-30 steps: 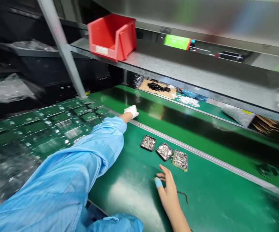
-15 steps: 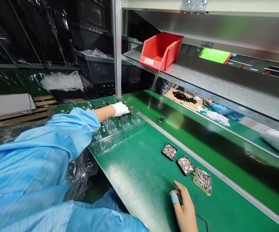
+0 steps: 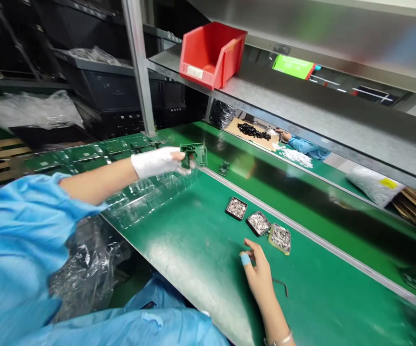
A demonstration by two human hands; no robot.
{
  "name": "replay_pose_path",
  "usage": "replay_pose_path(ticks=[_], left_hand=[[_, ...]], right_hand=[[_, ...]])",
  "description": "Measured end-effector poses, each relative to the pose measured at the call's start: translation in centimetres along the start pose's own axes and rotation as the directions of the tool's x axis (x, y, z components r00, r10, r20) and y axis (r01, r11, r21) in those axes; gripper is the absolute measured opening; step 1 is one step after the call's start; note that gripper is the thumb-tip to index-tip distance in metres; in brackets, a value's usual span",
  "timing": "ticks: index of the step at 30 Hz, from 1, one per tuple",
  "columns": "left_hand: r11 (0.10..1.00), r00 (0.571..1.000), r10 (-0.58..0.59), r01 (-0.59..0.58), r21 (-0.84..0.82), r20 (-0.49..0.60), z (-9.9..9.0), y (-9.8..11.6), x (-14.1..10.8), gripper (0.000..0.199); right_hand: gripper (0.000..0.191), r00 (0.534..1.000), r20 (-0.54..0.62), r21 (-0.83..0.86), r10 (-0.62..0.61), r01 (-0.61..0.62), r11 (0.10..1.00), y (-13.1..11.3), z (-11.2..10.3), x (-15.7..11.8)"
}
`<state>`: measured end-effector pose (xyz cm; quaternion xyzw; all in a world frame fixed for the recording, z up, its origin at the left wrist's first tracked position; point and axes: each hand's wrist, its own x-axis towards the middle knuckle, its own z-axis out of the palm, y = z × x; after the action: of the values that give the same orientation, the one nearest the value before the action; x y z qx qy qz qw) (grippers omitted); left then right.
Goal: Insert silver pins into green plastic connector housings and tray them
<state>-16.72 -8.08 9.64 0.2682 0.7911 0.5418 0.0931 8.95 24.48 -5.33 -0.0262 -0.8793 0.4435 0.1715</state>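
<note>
My left hand (image 3: 162,162), in a white glove, grips a green circuit board (image 3: 195,154) in the air beside the clear plastic tray (image 3: 139,204). The tray has moulded pockets, and some of them hold green boards. My right hand (image 3: 260,269) is over the green tabletop with thumb and fingers curved but apart and nothing visible in them. Blue tape wraps one of its digits. Close by stand three small square dishes of tiny silvery metal parts: a left one (image 3: 236,208), a middle one (image 3: 258,223) and a right one (image 3: 280,238).
Behind a metal rail (image 3: 301,225) runs a green belt surface with a circuit board (image 3: 224,168) on it. Overhead, a red bin (image 3: 212,55) sits on a metal shelf. A co-worker's blue sleeve (image 3: 308,146) shows across the way. Dark crates (image 3: 114,86) are stacked at left.
My left hand has come up from the tray with a circuit board in its grip. My right hand keeps its place near the dishes. The camera view has shifted.
</note>
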Motion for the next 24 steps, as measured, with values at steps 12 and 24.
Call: replay_pose_path(ticks=[12, 24], left_hand=[[0.982, 0.776, -0.186, 0.175, 0.076, 0.603, 21.2, -2.9, -4.3, 0.047], [0.506, 0.962, -0.101, -0.169, 0.846, 0.252, 23.2, -2.9, 7.4, 0.023]], right_hand=[[0.062, 0.960, 0.231, -0.044, -0.162, 0.176, 0.983, -3.2, -0.6, 1.1], [0.042, 0.991, 0.004, -0.183, -0.133, 0.132, 0.974, -0.4, -3.3, 1.1]])
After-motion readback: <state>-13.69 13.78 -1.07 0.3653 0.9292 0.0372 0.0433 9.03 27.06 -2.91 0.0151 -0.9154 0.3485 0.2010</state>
